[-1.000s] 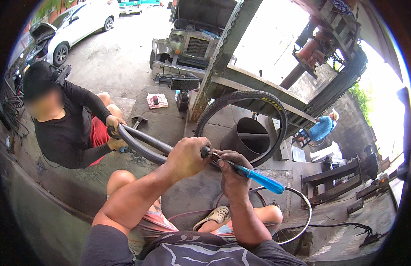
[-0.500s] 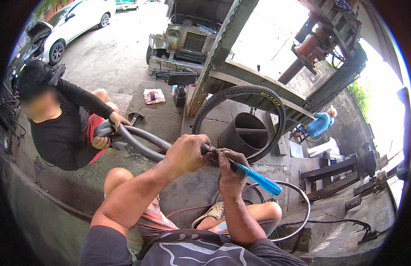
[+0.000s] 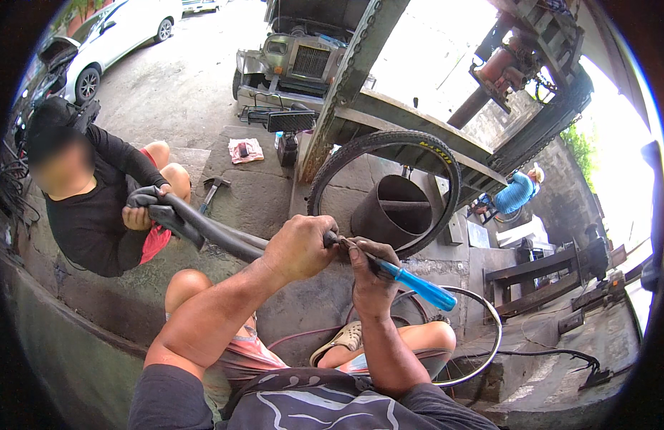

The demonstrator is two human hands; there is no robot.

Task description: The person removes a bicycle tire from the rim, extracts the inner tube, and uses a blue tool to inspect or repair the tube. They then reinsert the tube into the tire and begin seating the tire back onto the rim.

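Note:
My left hand (image 3: 302,247) is closed around one end of a black inner tube (image 3: 228,242), with a short dark stub poking out past the thumb. In my right hand (image 3: 373,279) is a screwdriver with a translucent blue handle (image 3: 421,288). Its handle points down to the right, and its shaft is mostly hidden under my fingers. My right fingertips meet the stub, and the exact contact is too small to make out. On the left, a co-worker in black (image 3: 85,208) grips the tube's other end, bunched and folded, with both hands.
A bicycle tire (image 3: 452,183) stands beyond my hands, around a dark metal cylinder (image 3: 375,223). A hammer (image 3: 214,188) lies by the co-worker. Near my right leg is a bare wheel rim (image 3: 498,333). A steel post (image 3: 346,79) rises ahead; a metal stand (image 3: 536,283) is at right.
The co-worker's hands have shifted left and slightly up, drawing and folding the tube, whose two strands now lie closer together. More of the hammer shows. My own hands have hardly moved.

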